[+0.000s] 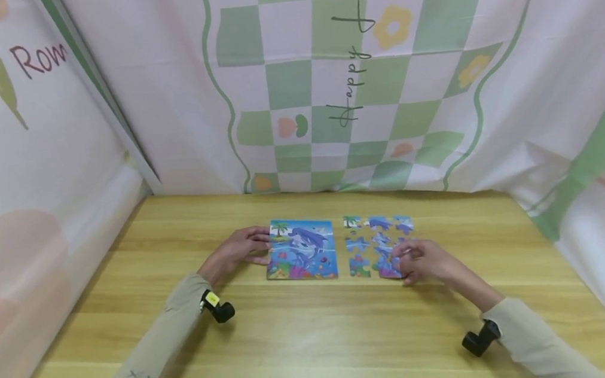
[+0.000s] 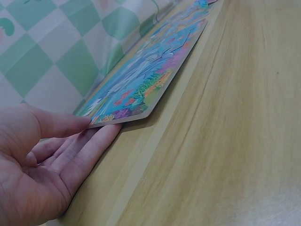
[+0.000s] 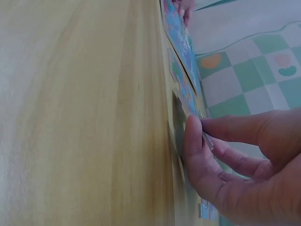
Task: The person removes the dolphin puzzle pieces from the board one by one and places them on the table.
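Note:
A square dolphin puzzle board point(image 1: 301, 250) lies on the table in the head view. My left hand point(image 1: 243, 246) pinches its left edge, thumb above and fingers beneath, as the left wrist view shows; the board's near edge point(image 2: 134, 118) casts a shadow on the wood. Loose puzzle pieces point(image 1: 357, 244) are laid out in rows right of the board, with matching sea pictures. Over the lower right of these, my right hand point(image 1: 422, 259) pinches a puzzle piece point(image 3: 186, 101) between thumb and fingers. That piece stands tilted off the table, partly hidden by the fingertips.
The wooden table point(image 1: 316, 344) stretches toward me in front of the board and pieces. Behind it hangs a green-and-white checked curtain point(image 1: 348, 89). Pale printed cloth point(image 1: 25, 165) closes in the left side, and more cloth point(image 1: 593, 175) hangs at the right.

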A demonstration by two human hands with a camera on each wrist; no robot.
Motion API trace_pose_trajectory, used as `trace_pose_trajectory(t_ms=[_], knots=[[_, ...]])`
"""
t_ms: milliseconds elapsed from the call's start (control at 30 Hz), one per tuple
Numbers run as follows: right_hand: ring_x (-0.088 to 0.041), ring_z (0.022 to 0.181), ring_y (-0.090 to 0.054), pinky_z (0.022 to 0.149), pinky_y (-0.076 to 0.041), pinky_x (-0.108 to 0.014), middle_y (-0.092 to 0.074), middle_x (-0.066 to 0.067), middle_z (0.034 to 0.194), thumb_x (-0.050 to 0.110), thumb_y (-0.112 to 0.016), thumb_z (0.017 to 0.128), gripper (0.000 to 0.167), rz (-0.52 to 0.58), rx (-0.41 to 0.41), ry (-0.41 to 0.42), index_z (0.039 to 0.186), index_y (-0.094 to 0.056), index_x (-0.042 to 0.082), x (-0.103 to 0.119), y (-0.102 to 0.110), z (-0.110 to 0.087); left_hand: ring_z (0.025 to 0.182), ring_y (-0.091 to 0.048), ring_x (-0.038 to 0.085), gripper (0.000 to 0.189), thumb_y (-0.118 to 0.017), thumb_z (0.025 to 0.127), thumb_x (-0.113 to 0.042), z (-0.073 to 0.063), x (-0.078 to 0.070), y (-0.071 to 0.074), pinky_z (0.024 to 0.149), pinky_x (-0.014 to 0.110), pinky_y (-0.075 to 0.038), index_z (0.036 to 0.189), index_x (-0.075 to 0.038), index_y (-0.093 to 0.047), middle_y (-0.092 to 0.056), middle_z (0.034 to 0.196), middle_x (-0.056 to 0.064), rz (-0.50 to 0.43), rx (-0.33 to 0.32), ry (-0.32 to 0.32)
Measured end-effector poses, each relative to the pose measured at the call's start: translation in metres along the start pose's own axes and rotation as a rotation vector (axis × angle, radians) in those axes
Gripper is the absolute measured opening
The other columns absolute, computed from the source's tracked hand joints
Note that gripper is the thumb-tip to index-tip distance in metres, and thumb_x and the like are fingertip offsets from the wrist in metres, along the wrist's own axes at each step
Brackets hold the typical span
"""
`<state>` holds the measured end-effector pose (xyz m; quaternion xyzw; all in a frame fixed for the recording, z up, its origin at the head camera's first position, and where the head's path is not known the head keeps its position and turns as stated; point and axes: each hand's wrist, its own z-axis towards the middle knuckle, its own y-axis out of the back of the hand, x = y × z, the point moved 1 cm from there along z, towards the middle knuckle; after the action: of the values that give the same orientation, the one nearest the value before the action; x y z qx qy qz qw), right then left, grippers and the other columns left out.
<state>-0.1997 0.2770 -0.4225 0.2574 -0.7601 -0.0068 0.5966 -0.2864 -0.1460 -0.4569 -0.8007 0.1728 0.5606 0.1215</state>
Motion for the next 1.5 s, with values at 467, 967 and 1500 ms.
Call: trace_pose_trajectory(t_ms=[467, 967, 1500], knots=[[-0.022, 0.069, -0.068, 0.065, -0.070, -0.036, -0.066, -0.015, 0.087, 0.000, -0.073, 0.095, 0.027, -0.190, -0.140, -0.074, 0.110, -0.055, -0.012, 0.007, -0.008, 0.003, 0.110, -0.066, 0.026, 0.053, -0.057, 0.104, 0.003, 0.000, -0.002, -0.001, 0.088, 0.034, -0.068, 0.154, 0.003, -0.042, -0.050, 0.145, 0.024, 0.004, -0.013, 0.013], [-0.018, 0.060, -0.062, 0.055, -0.066, -0.031, -0.061, -0.010, 0.074, 0.006, -0.078, 0.093, 0.025, -0.370, -0.138, -0.105, 0.096, -0.056, -0.004, 0.012, -0.005, 0.005, 0.114, -0.064, 0.027, 0.054, -0.057, 0.104, 0.003, 0.003, 0.000, 0.001, 0.089, 0.036, -0.068, 0.155, 0.003, -0.041, -0.049, 0.147, 0.024, 0.002, 0.002, 0.007], [-0.015, 0.057, -0.059, 0.049, -0.056, -0.023, -0.062, -0.005, 0.068, 0.011, -0.081, 0.091, 0.025, -0.418, -0.133, -0.055, 0.090, -0.058, 0.000, 0.008, -0.003, 0.008, 0.117, -0.063, 0.029, 0.055, -0.057, 0.104, 0.002, 0.001, -0.001, 0.002, 0.089, 0.036, -0.068, 0.156, 0.002, -0.040, -0.047, 0.149, 0.023, 0.002, 0.005, 0.011]])
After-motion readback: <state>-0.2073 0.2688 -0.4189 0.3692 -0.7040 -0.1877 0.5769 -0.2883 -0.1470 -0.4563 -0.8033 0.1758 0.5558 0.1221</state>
